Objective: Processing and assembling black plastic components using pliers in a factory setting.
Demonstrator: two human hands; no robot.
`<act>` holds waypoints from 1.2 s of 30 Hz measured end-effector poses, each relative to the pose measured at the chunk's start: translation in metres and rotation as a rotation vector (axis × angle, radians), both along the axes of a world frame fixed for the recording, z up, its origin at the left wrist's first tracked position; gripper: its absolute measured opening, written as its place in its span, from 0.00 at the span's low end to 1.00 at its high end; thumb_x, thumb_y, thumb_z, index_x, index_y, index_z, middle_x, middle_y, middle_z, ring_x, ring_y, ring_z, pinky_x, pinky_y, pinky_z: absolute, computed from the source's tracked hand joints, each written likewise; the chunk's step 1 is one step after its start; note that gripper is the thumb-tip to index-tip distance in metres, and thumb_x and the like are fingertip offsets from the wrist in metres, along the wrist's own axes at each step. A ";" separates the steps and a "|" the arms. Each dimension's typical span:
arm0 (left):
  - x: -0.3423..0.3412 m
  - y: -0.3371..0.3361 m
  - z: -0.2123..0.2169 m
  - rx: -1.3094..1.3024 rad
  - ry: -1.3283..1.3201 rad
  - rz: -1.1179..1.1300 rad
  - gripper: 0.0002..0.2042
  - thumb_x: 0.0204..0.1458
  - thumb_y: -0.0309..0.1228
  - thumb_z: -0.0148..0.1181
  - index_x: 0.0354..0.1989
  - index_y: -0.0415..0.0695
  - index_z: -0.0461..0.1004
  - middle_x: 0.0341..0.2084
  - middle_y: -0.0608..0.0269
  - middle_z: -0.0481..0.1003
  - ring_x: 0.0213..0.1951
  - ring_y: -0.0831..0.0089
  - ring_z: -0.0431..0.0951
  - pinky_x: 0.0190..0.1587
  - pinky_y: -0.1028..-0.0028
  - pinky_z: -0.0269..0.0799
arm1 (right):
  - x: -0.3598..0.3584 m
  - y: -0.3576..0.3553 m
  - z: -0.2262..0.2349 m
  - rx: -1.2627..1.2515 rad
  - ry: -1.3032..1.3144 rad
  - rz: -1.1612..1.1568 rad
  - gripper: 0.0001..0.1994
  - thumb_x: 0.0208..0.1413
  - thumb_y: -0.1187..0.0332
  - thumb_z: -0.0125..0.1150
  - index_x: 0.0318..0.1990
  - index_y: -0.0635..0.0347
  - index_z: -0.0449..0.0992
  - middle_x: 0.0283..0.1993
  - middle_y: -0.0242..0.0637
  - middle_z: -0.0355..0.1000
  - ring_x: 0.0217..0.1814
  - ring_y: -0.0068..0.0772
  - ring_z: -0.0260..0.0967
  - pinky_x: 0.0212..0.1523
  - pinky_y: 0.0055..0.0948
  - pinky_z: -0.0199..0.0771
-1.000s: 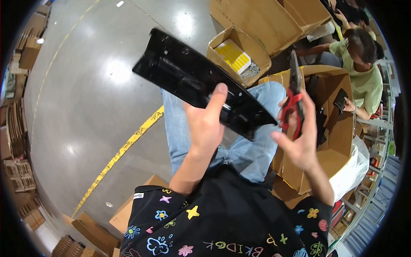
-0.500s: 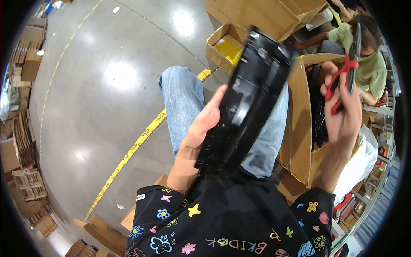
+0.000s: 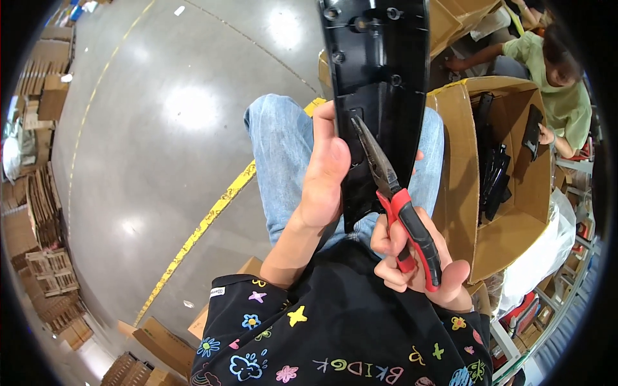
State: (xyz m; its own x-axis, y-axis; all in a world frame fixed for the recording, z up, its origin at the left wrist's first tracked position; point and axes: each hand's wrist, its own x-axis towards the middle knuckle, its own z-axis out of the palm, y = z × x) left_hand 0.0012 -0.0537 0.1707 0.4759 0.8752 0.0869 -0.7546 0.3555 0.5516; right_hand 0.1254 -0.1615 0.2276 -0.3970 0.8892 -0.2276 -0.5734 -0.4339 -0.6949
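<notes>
My left hand (image 3: 327, 170) grips a long black plastic housing (image 3: 380, 61) by its left edge, thumb on the near side and some fingers hidden behind. The part stands tilted above my knees, its inner face with round screw posts turned toward me. In my right hand (image 3: 418, 257) is a pair of long-nose pliers (image 3: 405, 215) with red and black handles. Their jaws look closed or nearly so, and the tips lie over the housing's inner face near a small raised frame. Whether the tips touch the plastic I cannot tell.
To my right stands an open cardboard box (image 3: 454, 186) holding several black plastic parts (image 3: 494, 183). Beyond it, a co-worker in a light green shirt (image 3: 560, 96) holds a black part (image 3: 532, 132). Cardboard stacks (image 3: 48, 219) line the far left. Yellow tape (image 3: 206, 225) crosses the grey floor.
The pliers have come from above the box at right down to the housing's inner face. The housing has moved up and turned more upright. A black part now shows in the co-worker's hand.
</notes>
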 end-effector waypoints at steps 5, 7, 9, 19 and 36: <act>0.000 -0.001 0.003 0.054 0.089 -0.004 0.37 0.54 0.59 0.47 0.61 0.41 0.47 0.53 0.42 0.64 0.44 0.53 0.76 0.42 0.60 0.77 | -0.001 0.000 0.001 -0.004 0.013 -0.011 0.43 0.43 0.28 0.51 0.44 0.67 0.56 0.35 0.41 0.52 0.18 0.13 0.40 0.16 0.15 0.46; 0.001 -0.003 0.003 0.076 0.166 -0.011 0.44 0.51 0.64 0.45 0.64 0.36 0.50 0.54 0.42 0.65 0.45 0.54 0.76 0.43 0.59 0.77 | -0.002 0.000 0.004 0.004 0.018 -0.020 0.42 0.44 0.29 0.51 0.44 0.67 0.56 0.35 0.41 0.52 0.18 0.13 0.40 0.16 0.15 0.45; 0.001 -0.005 0.000 0.053 0.185 0.049 0.44 0.51 0.64 0.46 0.63 0.36 0.51 0.51 0.43 0.67 0.42 0.55 0.77 0.41 0.61 0.78 | -0.003 0.002 0.007 -0.004 -0.004 -0.017 0.40 0.48 0.31 0.49 0.43 0.66 0.56 0.34 0.41 0.52 0.18 0.13 0.40 0.16 0.16 0.45; -0.007 -0.008 -0.003 0.195 0.514 0.300 0.32 0.59 0.55 0.41 0.59 0.40 0.52 0.42 0.44 0.71 0.34 0.58 0.79 0.36 0.64 0.79 | -0.015 -0.003 0.007 -0.088 0.022 -0.023 0.18 0.62 0.52 0.46 0.40 0.58 0.54 0.33 0.35 0.51 0.19 0.12 0.41 0.17 0.17 0.44; -0.015 -0.019 0.007 0.216 0.431 0.308 0.30 0.59 0.51 0.45 0.58 0.38 0.49 0.48 0.58 0.62 0.48 0.75 0.62 0.53 0.74 0.57 | -0.003 0.003 0.020 -0.359 0.182 0.065 0.28 0.48 0.65 0.63 0.52 0.64 0.56 0.39 0.42 0.56 0.17 0.13 0.49 0.15 0.17 0.50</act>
State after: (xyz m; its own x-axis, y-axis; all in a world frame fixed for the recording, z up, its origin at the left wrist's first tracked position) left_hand -0.0135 -0.0725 0.1780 0.2343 0.9629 0.1339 -0.4961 0.0000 0.8682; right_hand 0.1219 -0.1581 0.2471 -0.5124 0.7374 -0.4400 -0.6364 -0.6701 -0.3820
